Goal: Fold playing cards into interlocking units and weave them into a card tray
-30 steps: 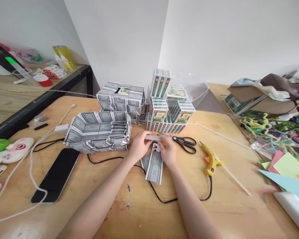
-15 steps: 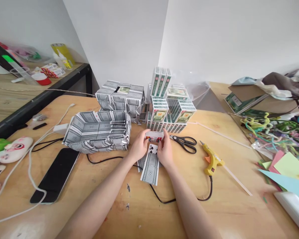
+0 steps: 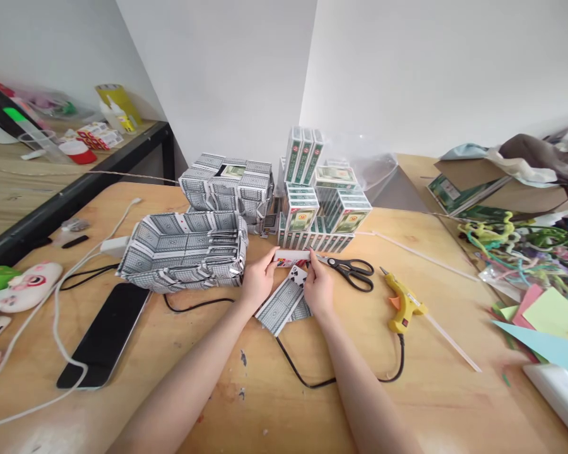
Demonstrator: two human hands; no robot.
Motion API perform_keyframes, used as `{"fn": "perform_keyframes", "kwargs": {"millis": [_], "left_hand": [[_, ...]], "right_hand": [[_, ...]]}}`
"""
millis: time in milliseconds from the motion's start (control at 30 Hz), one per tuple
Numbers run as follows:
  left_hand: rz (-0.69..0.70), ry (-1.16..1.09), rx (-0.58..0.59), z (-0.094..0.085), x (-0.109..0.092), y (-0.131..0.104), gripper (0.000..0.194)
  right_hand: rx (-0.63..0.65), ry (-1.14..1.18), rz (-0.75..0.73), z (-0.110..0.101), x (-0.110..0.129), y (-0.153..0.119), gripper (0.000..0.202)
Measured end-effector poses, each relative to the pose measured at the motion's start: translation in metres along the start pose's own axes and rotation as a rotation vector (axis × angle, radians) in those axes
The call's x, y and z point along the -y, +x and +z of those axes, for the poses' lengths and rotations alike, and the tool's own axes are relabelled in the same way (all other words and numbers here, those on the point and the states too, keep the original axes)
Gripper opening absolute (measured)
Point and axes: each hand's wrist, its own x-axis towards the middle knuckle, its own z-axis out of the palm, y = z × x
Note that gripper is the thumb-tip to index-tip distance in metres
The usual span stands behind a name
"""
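Note:
Between my two hands is a playing card [image 3: 291, 255] with a folded white edge, held at its left end by my left hand [image 3: 259, 277] and at its right end by my right hand [image 3: 319, 284]. Fingers of both hands are closed on it. Just below, more playing cards [image 3: 280, 306] lie loosely overlapped on the table; a nine of spades shows its corner. Left of my hands stands an open tray built of folded cards [image 3: 170, 243]. Behind it is a closed block of folded cards [image 3: 224, 186].
Black-handled scissors [image 3: 353, 272] and a yellow glue gun [image 3: 402, 302] lie to the right, its cord running under the loose cards. Stacked card boxes [image 3: 303, 214] stand ahead. A phone [image 3: 104, 334] and white cable are at left; coloured paper [image 3: 549, 315] is at right.
The loose card below my hands has swung, its lower end now further left. My hands have drawn slightly apart, and the held card shows more of its white edge.

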Motion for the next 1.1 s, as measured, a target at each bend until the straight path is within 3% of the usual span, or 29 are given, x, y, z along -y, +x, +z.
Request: {"fn": "perform_keyframes", "kwargs": {"millis": [133, 300, 400, 600, 933, 1100], "left_hand": [[0.019, 0.062, 0.023, 0.003, 0.001, -0.001, 0.046], [0.073, 0.06, -0.01, 0.006, 0.0, -0.005, 0.051], [0.09, 0.105, -0.027, 0.006, -0.003, -0.006, 0.052], [0.057, 0.115, -0.044, 0.007, -0.006, -0.005, 0.057], [-0.054, 0.151, -0.169, 0.003, -0.013, -0.005, 0.058], [-0.045, 0.138, -0.241, 0.004, -0.013, -0.005, 0.059]], "right_hand": [[0.054, -0.048, 0.034, 0.0, 0.002, 0.0, 0.042], [-0.031, -0.048, -0.033, 0.0, -0.004, 0.002, 0.037], [-0.07, -0.048, 0.007, 0.001, -0.005, 0.003, 0.032], [0.048, 0.258, 0.179, 0.006, -0.001, 0.003, 0.032], [0.223, 0.358, 0.115, 0.013, 0.002, 0.002, 0.039], [0.327, 0.432, 0.098, 0.017, 0.004, -0.002, 0.05]]}}
